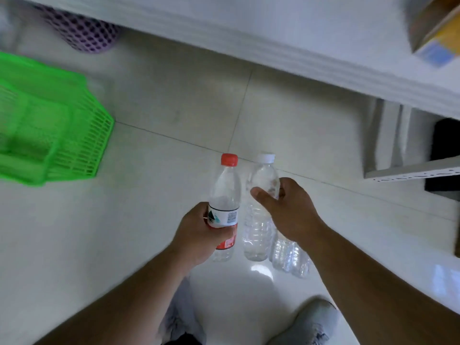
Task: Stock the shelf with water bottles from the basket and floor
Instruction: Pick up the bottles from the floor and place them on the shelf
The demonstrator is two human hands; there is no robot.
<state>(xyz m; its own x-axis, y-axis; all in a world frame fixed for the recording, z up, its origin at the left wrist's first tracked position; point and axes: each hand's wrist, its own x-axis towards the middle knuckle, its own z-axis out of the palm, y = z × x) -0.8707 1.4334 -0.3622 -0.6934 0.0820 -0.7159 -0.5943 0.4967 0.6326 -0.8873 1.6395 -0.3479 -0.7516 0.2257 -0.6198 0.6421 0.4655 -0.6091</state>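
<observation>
At six o'clock, nearest the camera, two grey shoes (308,324) are seen on the glossy tiled floor (174,115); just beyond, the left hand (199,235) is wrapped round the labelled waist of a red-capped water bottle (225,195), and the right hand (286,210) is curled round the shoulder of a white-capped water bottle (261,220), thumb across its front; a third clear bottle (291,257) is partly hidden under the right wrist, and whether it is carried or stands on the floor cannot be told. At ten o'clock a green basket (54,135) is set well apart; at one o'clock the white shelf (298,46) is blurred. The thin ribbed walls are judged liable to buckle or slip under a high one-handed grip; the third bottle could be knocked over; a bottle could be struck against the shelf edge.
</observation>
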